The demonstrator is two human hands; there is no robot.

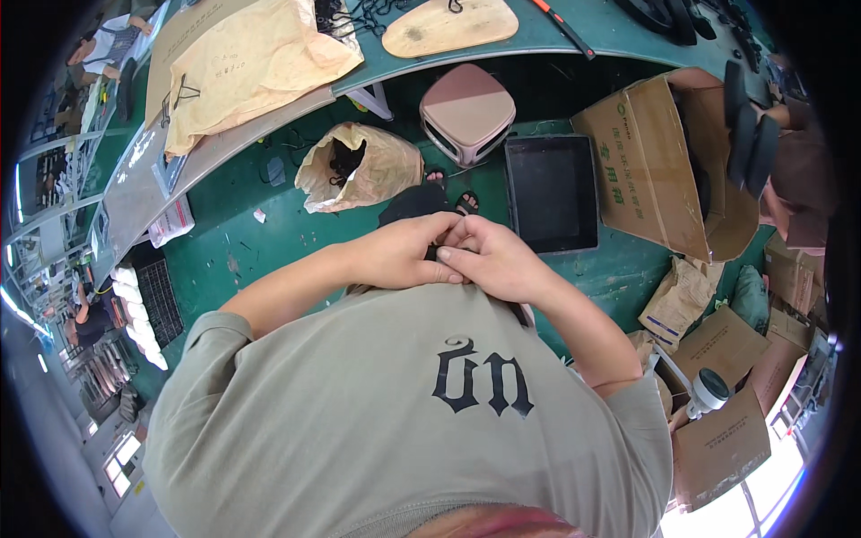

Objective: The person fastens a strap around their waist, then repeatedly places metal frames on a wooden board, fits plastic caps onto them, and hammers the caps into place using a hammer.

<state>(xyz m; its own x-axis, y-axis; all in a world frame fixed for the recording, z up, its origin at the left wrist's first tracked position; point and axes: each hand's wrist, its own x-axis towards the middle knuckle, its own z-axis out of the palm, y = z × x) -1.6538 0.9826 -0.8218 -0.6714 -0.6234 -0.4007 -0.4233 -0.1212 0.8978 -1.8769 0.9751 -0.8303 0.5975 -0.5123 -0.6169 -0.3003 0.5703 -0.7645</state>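
- Up close, the left hand [404, 254] and right hand [491, 260] meet at the waist, fingers curled inward; a dark patch [434, 252] shows between them, and I cannot tell whether they grip something or just rest against clothing.
- Progress check: no finished piece is visible in either hand, so this looks like a pause or some close fingering.
- Out on the floor [233, 238], the sack [395, 169] gapes with dark pieces [345, 163] already inside; some filling looks done, how much I can't say.
- Beside it come the stool [468, 94], the black bin [511, 193] and the big carton [646, 175], all out of the hands' touch.
- Farthest, on the worktop [619, 40], black hooks [381, 16] lie loose near the board [430, 36], untouched; possibly these are what's left.
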